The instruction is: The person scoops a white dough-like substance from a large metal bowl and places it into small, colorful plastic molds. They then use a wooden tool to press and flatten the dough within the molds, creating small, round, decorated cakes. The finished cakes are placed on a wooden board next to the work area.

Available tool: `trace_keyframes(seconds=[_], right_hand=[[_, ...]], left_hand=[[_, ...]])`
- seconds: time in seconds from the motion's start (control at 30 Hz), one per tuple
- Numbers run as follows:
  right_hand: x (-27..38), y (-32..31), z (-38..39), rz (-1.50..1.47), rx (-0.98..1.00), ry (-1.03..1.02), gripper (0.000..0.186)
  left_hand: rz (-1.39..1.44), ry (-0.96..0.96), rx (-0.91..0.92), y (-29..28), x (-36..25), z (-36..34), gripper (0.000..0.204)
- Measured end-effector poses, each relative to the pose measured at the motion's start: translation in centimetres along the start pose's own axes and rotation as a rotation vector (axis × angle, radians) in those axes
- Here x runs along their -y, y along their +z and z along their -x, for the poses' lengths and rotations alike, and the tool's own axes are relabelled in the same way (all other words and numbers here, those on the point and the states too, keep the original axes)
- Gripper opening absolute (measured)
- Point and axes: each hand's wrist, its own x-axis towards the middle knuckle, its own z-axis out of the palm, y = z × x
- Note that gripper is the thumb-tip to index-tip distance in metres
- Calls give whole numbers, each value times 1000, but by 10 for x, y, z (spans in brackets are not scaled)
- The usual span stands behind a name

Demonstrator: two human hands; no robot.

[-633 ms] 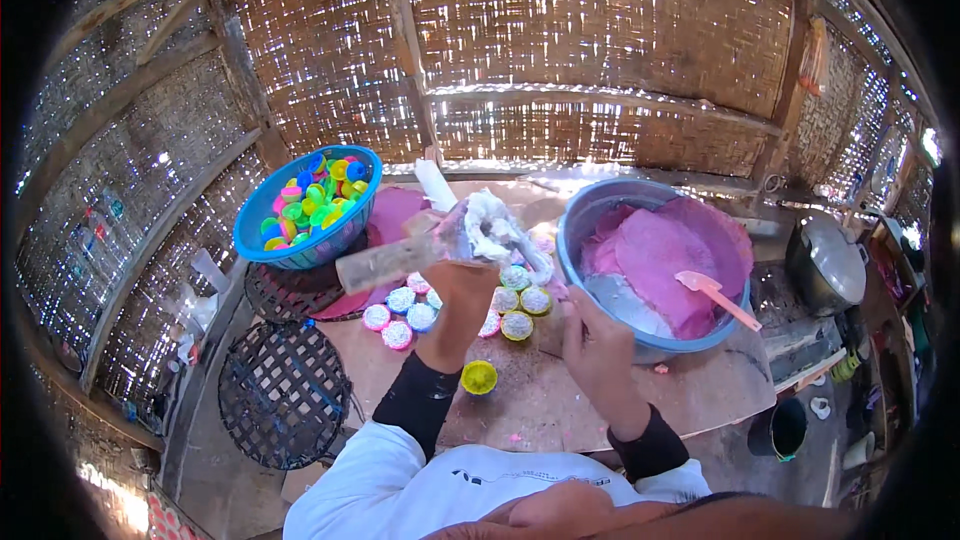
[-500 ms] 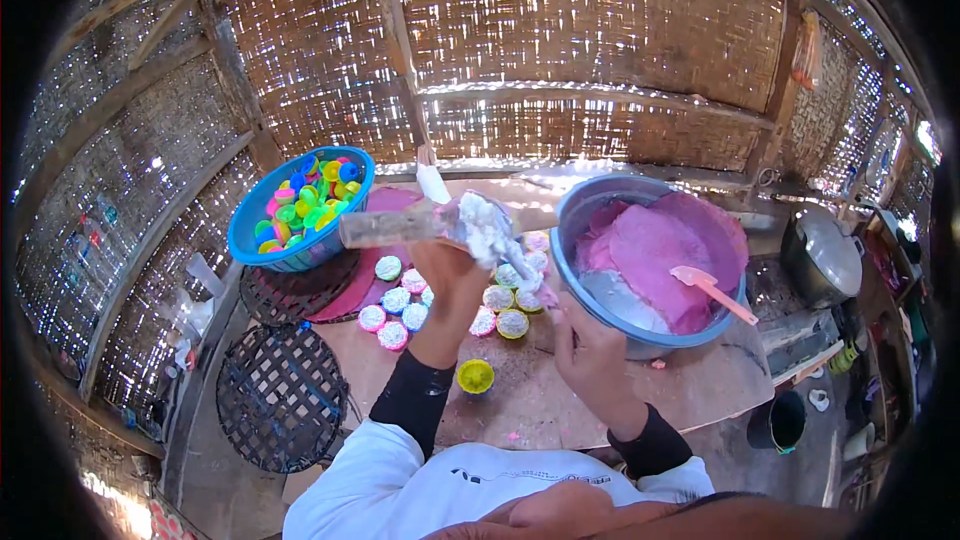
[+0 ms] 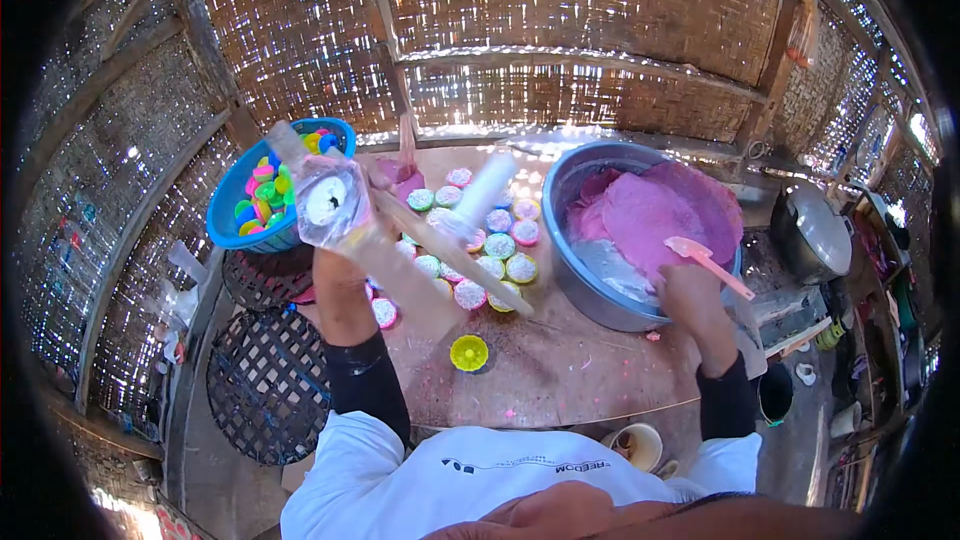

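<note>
My left hand (image 3: pixel 342 270) grips a wooden press-like tool (image 3: pixel 330 202), blurred, with a white-filled opening and long pieces crossing over the cups. My right hand (image 3: pixel 690 295) is at the near right rim of the grey-blue basin (image 3: pixel 570 270), beside a pink spatula (image 3: pixel 712 265); its fingers are curled, their contents hidden. The basin holds pink paste (image 3: pixel 640 220) and whitish material. Several small coloured cups with white tops (image 3: pixel 520 268) stand on the board (image 3: pixel 560 370). Nearer me sits a yellow cup (image 3: pixel 468 352).
A blue tub (image 3: pixel 230 225) of coloured cups stands back left, above dark woven trays (image 3: pixel 265 390). A lidded metal pot (image 3: pixel 810 225) and a dark bucket (image 3: pixel 775 395) are at the right. A pale container (image 3: pixel 635 445) stands below the board's edge. Woven walls (image 3: pixel 580 10) surround the board.
My left hand and the tool have moved left and tilted. My right hand has left the tool and moved right to the basin's rim. More topped cups now show.
</note>
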Motion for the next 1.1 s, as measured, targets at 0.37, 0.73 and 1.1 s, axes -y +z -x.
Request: trace_keyframes(seconds=[0.37,0.73,1.1], right_hand=[[208,34,9,-2971,1855,-606,96],[115,3,14,-1970,240,-76,57],[115,-22,17,-1108,-197,-610,94]], left_hand=[[454,88,296,39,77,18,46],[-1332,79,74,62,50,80,32],[-1540,-73,274,85,31,95,44]])
